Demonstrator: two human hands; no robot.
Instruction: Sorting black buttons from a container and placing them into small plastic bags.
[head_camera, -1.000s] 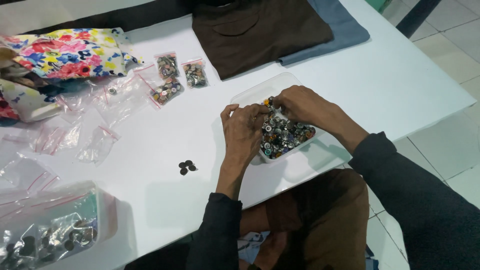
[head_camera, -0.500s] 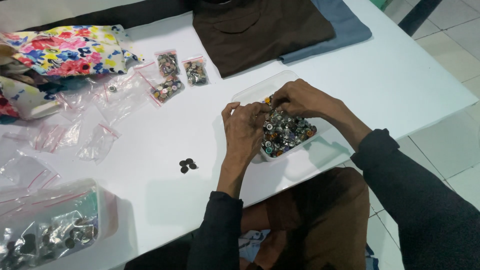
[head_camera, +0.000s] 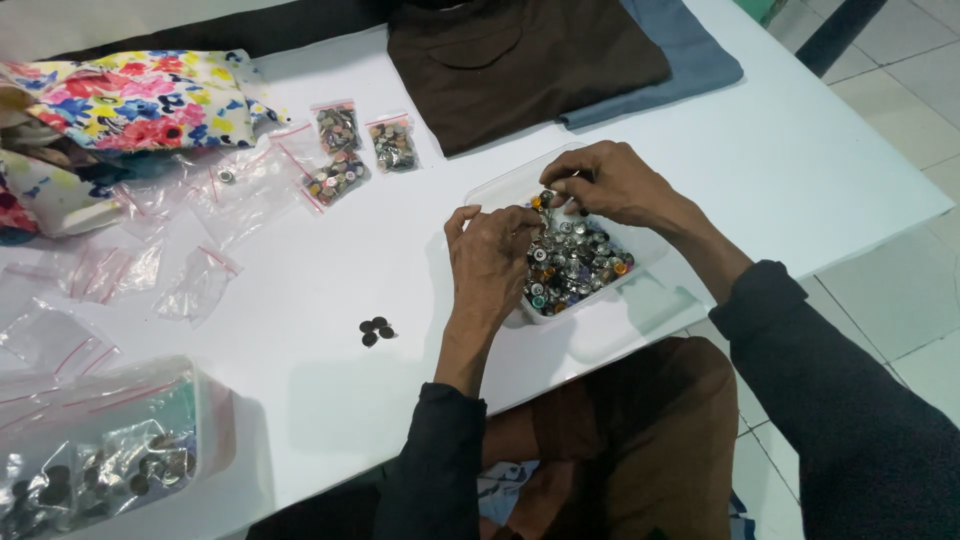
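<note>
Both hands dig in the clear tub (head_camera: 500, 190) of buttons (head_camera: 575, 262); its long side slants away rightward. Left hand (head_camera: 492, 262) curled loosely, right hand (head_camera: 612, 183) pinching one button.

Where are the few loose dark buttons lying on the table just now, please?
In the head view, the loose dark buttons lie on the white table, left of the left hand and the clear button tray.

both arms wear dark, near-black long sleeves, pushed up so the forearms are bare; the left hand (head_camera: 490, 262) and right hand (head_camera: 612, 182) are bare, with no gloves. at the bottom centre of the frame, brown trousers cover the lap.
</note>
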